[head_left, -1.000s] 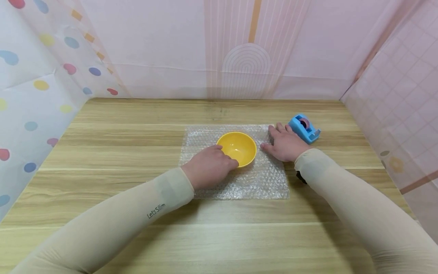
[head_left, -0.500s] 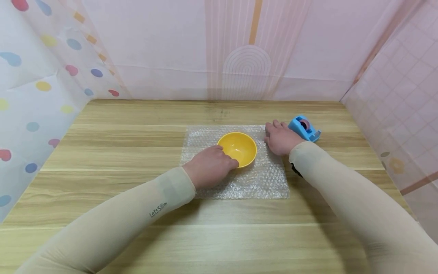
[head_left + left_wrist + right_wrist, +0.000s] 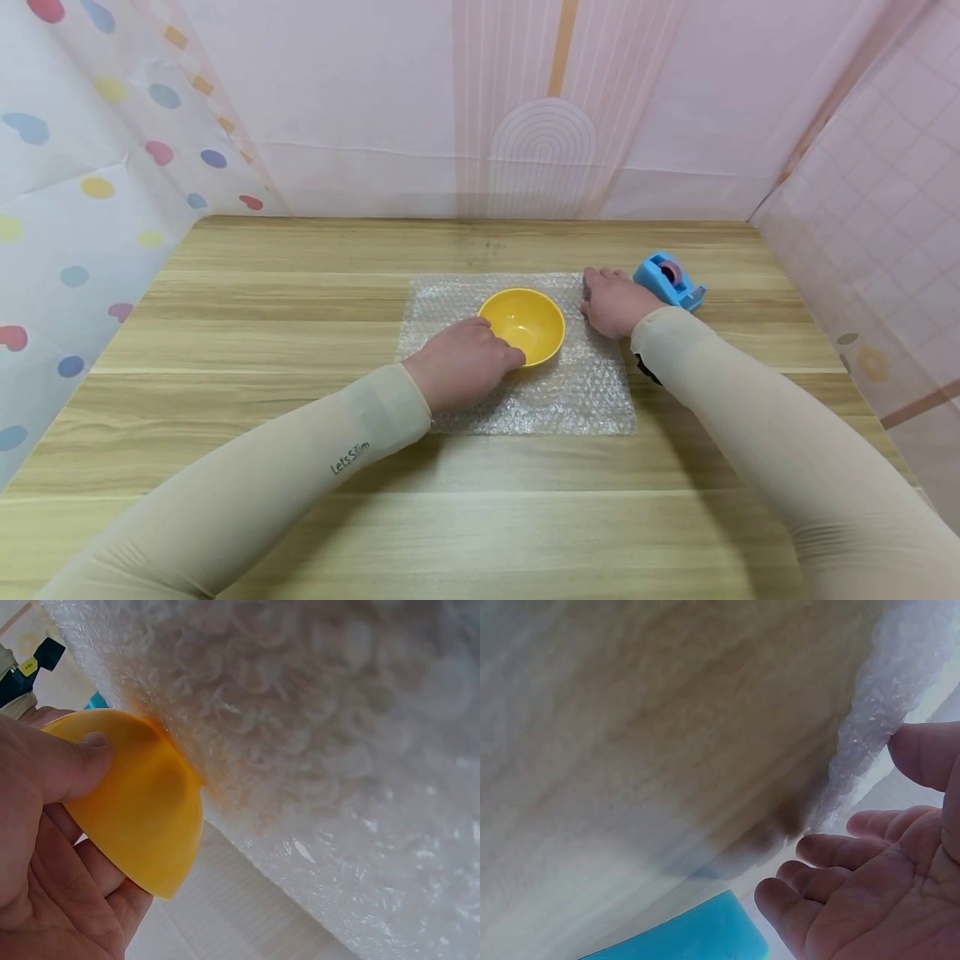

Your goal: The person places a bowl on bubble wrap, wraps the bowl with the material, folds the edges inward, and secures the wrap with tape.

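Note:
A yellow bowl [image 3: 534,321] sits upright on a sheet of bubble wrap [image 3: 555,404] laid flat on the table. My left hand [image 3: 461,365] grips the bowl's near left rim; in the left wrist view the thumb presses the outer wall of the bowl [image 3: 154,806], with the other fingers on the far side. At the sheet's far right corner rests my right hand [image 3: 617,304]. The right wrist view shows its thumb touching the bubble wrap [image 3: 877,697] and its loosely bent fingers [image 3: 836,851] by the edge, thumb and fingers apart.
Just right of the right hand stands a blue tape dispenser [image 3: 654,277] with a pinkish roll in it. The wood-grain table [image 3: 247,333] is bounded by a patterned sheet at the back [image 3: 360,100] and at both sides.
My right hand has shifted slightly left and away from me along the wrap's right side to its far corner, its fingers drawing in. The left hand and bowl have stayed put.

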`<state>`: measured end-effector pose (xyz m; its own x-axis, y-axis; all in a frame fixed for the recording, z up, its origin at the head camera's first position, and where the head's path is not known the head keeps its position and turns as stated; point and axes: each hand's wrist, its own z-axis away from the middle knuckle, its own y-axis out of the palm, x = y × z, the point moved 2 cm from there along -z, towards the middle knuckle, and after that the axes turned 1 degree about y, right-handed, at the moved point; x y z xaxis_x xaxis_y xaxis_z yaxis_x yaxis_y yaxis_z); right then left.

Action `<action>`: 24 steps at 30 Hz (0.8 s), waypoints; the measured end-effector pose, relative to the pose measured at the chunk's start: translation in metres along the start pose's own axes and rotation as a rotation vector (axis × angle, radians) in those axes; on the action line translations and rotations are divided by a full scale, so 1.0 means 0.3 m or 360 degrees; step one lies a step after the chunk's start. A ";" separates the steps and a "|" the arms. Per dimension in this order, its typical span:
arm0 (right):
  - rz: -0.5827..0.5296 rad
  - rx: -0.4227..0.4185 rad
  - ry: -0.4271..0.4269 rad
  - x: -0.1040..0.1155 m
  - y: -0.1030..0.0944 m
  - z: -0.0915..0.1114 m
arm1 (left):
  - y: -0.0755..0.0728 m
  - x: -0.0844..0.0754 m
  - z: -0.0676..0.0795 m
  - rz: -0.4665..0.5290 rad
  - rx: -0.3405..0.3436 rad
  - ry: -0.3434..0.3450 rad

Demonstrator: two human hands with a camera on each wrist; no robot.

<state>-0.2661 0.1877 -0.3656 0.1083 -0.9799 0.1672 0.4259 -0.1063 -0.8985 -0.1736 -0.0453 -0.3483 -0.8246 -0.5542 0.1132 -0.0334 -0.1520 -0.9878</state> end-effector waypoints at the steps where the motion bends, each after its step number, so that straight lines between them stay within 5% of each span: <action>1: -0.0009 -0.0002 0.0002 0.001 0.001 0.000 | 0.000 0.000 0.000 -0.0001 -0.0001 0.0001; 12: -0.0091 -0.0018 0.0002 0.007 -0.001 0.010 | 0.000 -0.003 0.001 0.0002 0.0003 -0.0001; 24: -0.0237 -0.0196 -0.0067 0.018 -0.020 0.036 | 0.003 0.001 0.007 -0.0006 0.0013 0.0018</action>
<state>-0.2584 0.1847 -0.3548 0.0908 -0.9441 0.3168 0.3271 -0.2722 -0.9050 -0.1727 -0.0472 -0.3488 -0.8308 -0.5444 0.1158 -0.0320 -0.1609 -0.9864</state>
